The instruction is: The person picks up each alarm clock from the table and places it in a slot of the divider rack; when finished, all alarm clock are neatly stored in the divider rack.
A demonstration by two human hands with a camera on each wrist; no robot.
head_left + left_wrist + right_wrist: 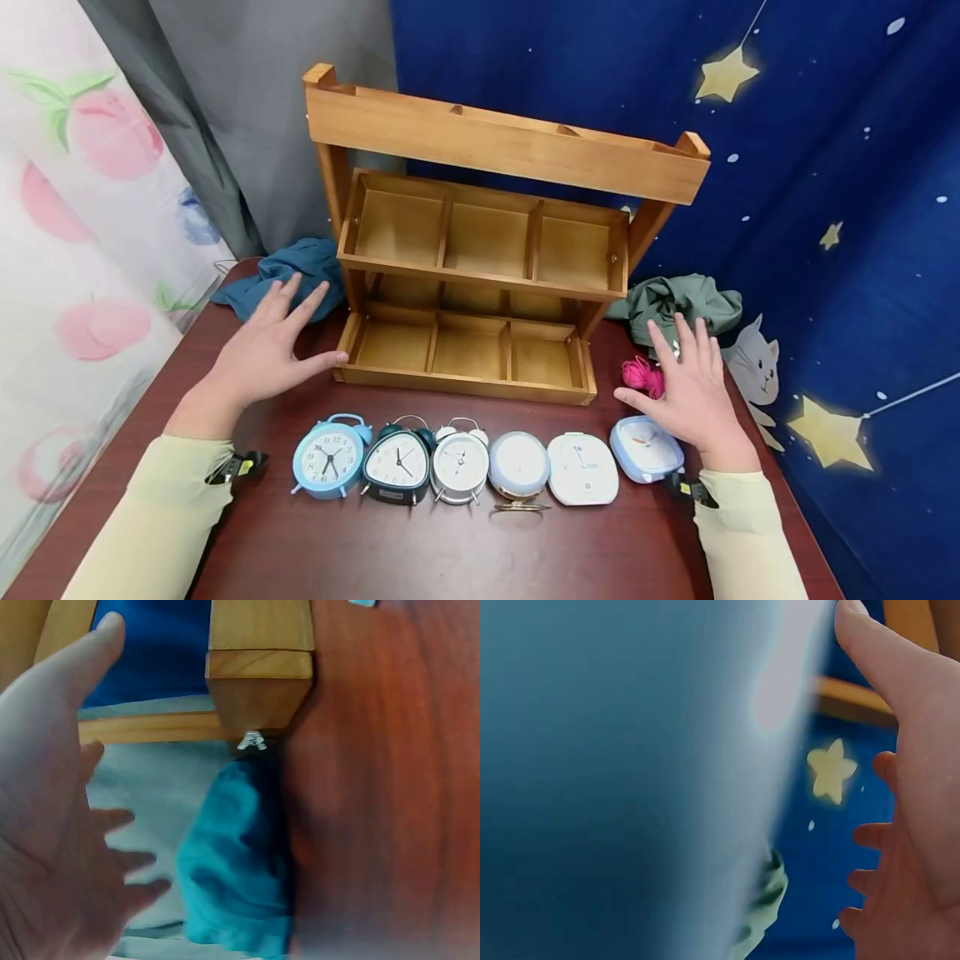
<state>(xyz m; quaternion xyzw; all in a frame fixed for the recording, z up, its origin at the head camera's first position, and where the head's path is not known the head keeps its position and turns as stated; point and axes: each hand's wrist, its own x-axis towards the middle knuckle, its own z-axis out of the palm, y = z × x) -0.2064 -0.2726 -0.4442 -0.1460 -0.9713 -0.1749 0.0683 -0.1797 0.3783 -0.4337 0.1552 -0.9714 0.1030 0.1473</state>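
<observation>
A row of several clocks lies on the table in front of a wooden tiered shelf (465,387). From the left come a light blue twin-bell alarm clock (328,458), a dark green triangular one (397,467), a silver-white twin-bell one (461,462), a round pale-faced one (519,467), a white rounded one (583,475) and a blue squarish one (647,450). My left hand (266,350), fingers spread, hovers beside the shelf's lower left. Spread likewise, my right hand (693,387) is above and right of the blue squarish clock. Both hands hold nothing.
A teal cloth (300,258) lies crumpled behind my left hand. Behind my right hand sit a green cloth (686,300) and a pink yarn ball (642,377). Starry blue curtains (847,167) hang behind. A blurred blue surface (615,780) fills much of the right wrist view.
</observation>
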